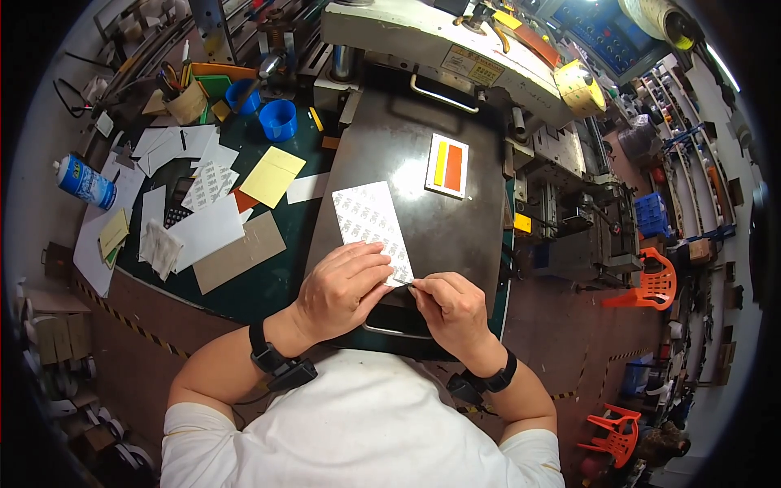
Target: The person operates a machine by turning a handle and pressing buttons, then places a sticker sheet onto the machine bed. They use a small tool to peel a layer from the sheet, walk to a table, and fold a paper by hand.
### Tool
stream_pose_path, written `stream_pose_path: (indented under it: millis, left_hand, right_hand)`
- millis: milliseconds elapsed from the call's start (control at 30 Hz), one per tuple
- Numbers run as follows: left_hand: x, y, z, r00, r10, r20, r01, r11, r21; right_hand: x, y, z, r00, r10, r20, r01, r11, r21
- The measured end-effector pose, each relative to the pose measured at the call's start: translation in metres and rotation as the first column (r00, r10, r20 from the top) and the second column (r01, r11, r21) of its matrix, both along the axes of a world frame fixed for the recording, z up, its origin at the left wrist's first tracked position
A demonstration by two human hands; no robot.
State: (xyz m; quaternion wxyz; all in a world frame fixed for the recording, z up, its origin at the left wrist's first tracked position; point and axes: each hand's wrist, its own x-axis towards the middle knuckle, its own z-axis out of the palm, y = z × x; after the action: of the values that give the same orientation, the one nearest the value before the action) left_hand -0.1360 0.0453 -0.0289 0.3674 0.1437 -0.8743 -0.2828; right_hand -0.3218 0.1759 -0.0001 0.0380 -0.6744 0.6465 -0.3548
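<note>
A white adhesive sheet (368, 213) with repeated grey print on its backing lies slanted on the dark metal plate (470, 244). My left hand (346, 285) holds the sheet's near end, its fingers bent together over the surface and the thumb close to the near edge. At the near right corner, my right hand (452, 311) is closed in a pinch. A thin dark sliver (403, 282) shows between its fingertips and the corner; its kind is too small to tell. Farther up the plate lies a white-framed panel (447, 166) with yellow and red-orange bars.
Left of the plate, the green table (244, 302) bears loose papers, a grey-brown board (240, 253), a yellow pad (272, 176), blue cups (278, 120) and a spray can (85, 184). A press (431, 45) stands beyond the plate's metal handle (443, 94). Orange chairs (651, 281) are at right.
</note>
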Motion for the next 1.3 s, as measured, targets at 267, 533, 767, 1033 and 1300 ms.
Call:
stream_pose_path:
  millis: [267, 533, 767, 1033, 1300]
  left_hand:
    - [0.0001, 0.0001, -0.0038, 1.0, 0.009, -0.022, -0.009, 1.0, -0.022]
    - [-0.0006, 0.0005, -0.0028, 1.0, 0.021, -0.013, -0.021, 1.0, -0.013]
    - [-0.001, 0.0005, -0.0027, 1.0, 0.02, -0.012, -0.02, 1.0, -0.013]
    - [-0.0005, -0.0002, -0.0052, 1.0, 0.012, -0.01, -0.012, 1.0, -0.024]
    - [-0.0011, 0.0013, -0.0028, 1.0, 0.023, -0.013, -0.023, 1.0, -0.008]
  right_hand:
    - [-0.0006, -0.0006, 0.0014, 0.996, -0.053, -0.067, 0.051, 0.998, -0.032]
    - [-0.0001, -0.0035, 0.0015, 0.981, -0.06, -0.183, 0.055, 0.998, -0.034]
    - [-0.0018, -0.0053, 0.0007, 0.981, -0.041, -0.187, 0.037, 0.999, -0.023]
    - [-0.0032, -0.0075, -0.0012, 0.988, -0.057, -0.142, 0.054, 0.998, -0.028]
    - [-0.0031, -0.0023, 0.0003, 0.999, -0.017, -0.029, 0.018, 1.0, 0.01]
